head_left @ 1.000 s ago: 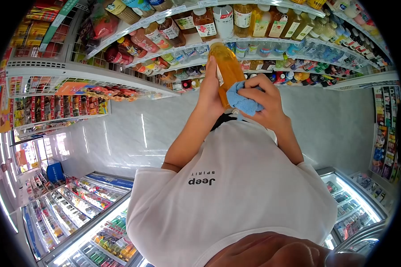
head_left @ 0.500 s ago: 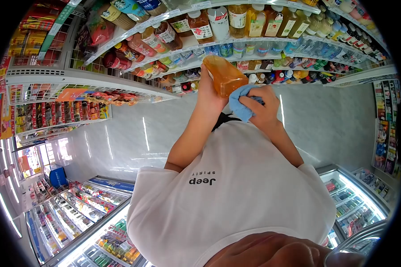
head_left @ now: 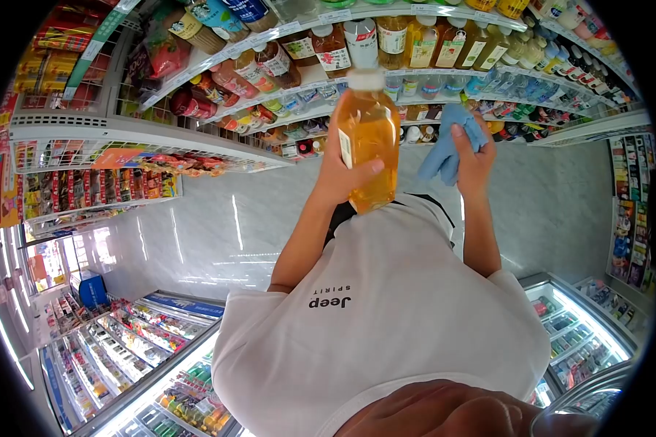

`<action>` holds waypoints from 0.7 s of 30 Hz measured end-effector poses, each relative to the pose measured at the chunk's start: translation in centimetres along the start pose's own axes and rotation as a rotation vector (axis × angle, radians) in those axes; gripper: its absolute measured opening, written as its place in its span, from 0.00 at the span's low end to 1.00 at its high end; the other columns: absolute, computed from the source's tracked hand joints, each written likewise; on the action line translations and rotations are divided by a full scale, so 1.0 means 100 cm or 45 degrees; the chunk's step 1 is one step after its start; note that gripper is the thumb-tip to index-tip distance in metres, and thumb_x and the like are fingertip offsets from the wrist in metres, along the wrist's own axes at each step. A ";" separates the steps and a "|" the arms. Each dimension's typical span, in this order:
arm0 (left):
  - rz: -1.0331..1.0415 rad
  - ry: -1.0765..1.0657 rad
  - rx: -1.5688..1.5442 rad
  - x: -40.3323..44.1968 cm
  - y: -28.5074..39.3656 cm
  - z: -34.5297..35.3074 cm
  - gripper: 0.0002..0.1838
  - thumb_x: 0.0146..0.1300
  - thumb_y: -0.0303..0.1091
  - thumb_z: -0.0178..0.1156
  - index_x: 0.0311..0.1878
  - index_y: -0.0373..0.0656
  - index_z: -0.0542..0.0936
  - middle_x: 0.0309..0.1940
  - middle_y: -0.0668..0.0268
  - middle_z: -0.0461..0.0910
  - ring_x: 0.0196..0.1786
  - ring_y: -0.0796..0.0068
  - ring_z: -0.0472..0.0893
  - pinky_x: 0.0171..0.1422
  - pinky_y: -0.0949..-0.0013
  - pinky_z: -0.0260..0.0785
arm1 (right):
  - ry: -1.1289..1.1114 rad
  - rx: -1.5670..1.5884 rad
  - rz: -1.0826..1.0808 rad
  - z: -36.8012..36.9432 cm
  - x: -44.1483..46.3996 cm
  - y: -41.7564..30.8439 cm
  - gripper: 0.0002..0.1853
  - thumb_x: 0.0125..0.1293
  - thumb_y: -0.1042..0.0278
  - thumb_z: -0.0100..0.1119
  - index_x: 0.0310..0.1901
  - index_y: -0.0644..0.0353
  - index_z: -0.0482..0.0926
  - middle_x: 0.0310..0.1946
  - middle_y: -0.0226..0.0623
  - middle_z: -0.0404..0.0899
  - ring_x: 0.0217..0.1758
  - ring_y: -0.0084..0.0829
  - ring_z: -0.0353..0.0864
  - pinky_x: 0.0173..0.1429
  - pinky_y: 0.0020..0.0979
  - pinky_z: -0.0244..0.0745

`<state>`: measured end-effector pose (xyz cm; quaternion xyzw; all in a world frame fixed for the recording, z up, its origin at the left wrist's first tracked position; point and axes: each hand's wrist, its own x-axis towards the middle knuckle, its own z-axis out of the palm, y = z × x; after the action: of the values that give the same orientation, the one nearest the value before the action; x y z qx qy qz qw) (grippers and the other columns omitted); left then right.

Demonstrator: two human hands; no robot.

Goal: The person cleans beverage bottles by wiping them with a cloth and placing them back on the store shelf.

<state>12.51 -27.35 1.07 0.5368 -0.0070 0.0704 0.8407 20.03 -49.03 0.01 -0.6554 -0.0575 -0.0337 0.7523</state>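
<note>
My left hand (head_left: 345, 171) is wrapped round a clear bottle of amber drink (head_left: 372, 149), with its thumb across the front. The bottle stands nearly upright before my chest, its pale cap at the top and part of a label showing along its left side. To the right of the bottle and apart from it, my right hand (head_left: 476, 156) grips a crumpled blue cloth (head_left: 450, 142) between thumb and fingers. One end of the cloth hangs down to the left.
Curved shelves in front carry rows of bottled drinks (head_left: 331, 51). A wire-mesh rack (head_left: 160, 142) with packaged snacks juts out at the left. Lit glass-topped cabinets (head_left: 175, 379) stand behind me on both sides. Grey floor (head_left: 219, 211) lies between.
The bottle has turned from tilted, base towards me, to nearly upright with its cap up. My right hand has drawn the cloth off the bottle, moving right and upward.
</note>
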 end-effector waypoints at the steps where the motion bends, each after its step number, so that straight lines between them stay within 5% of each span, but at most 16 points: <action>1: 0.063 -0.080 0.127 -0.003 0.003 0.000 0.57 0.50 0.33 0.74 0.80 0.44 0.49 0.67 0.58 0.68 0.69 0.62 0.71 0.72 0.54 0.65 | -0.081 -0.005 -0.151 0.002 0.008 -0.009 0.12 0.67 0.73 0.65 0.49 0.67 0.79 0.45 0.32 0.78 0.47 0.23 0.75 0.53 0.25 0.69; 3: 0.066 -0.183 0.260 -0.009 0.005 0.002 0.58 0.48 0.33 0.75 0.81 0.43 0.50 0.72 0.60 0.64 0.75 0.64 0.64 0.78 0.59 0.54 | -0.168 0.003 -0.390 0.011 0.020 -0.031 0.13 0.65 0.73 0.66 0.50 0.67 0.79 0.46 0.32 0.78 0.48 0.23 0.74 0.54 0.26 0.69; 7: 0.098 -0.411 0.537 -0.013 0.008 0.003 0.54 0.47 0.30 0.73 0.79 0.42 0.56 0.71 0.59 0.65 0.74 0.66 0.65 0.77 0.62 0.56 | -0.474 -0.014 -0.722 0.026 0.033 -0.067 0.15 0.59 0.72 0.70 0.47 0.64 0.81 0.44 0.34 0.78 0.48 0.26 0.75 0.52 0.29 0.70; 11: -0.112 -0.471 0.603 -0.023 0.007 0.001 0.52 0.47 0.29 0.71 0.78 0.44 0.59 0.67 0.58 0.69 0.70 0.62 0.69 0.74 0.62 0.60 | -1.071 -0.309 -0.879 0.023 0.041 -0.092 0.13 0.55 0.70 0.72 0.40 0.63 0.82 0.40 0.37 0.77 0.44 0.32 0.76 0.47 0.31 0.68; 15: 0.068 -0.575 0.863 -0.023 0.010 0.006 0.49 0.46 0.28 0.69 0.76 0.47 0.63 0.56 0.55 0.73 0.61 0.54 0.75 0.68 0.60 0.66 | -1.089 -0.226 -0.340 0.017 0.043 -0.077 0.13 0.56 0.68 0.73 0.40 0.63 0.82 0.37 0.37 0.76 0.40 0.30 0.75 0.46 0.30 0.68; 18: 0.086 -0.491 1.011 -0.022 0.014 0.013 0.48 0.45 0.28 0.69 0.75 0.48 0.65 0.58 0.55 0.72 0.59 0.53 0.76 0.65 0.61 0.70 | -0.831 -0.386 -0.167 0.018 0.029 -0.067 0.12 0.58 0.68 0.71 0.41 0.64 0.82 0.38 0.38 0.77 0.39 0.31 0.75 0.46 0.32 0.70; 21: 0.185 -0.421 1.175 -0.026 0.007 0.004 0.48 0.44 0.29 0.69 0.75 0.50 0.67 0.57 0.55 0.72 0.57 0.52 0.77 0.60 0.59 0.74 | -0.808 -0.719 -0.841 0.021 0.021 -0.074 0.11 0.61 0.68 0.69 0.42 0.65 0.82 0.39 0.40 0.77 0.39 0.36 0.76 0.46 0.34 0.72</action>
<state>9.90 -27.72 1.67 0.8551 -0.1458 0.0387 0.4960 21.09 -47.89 7.85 -0.7573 -0.4739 -0.0830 0.4417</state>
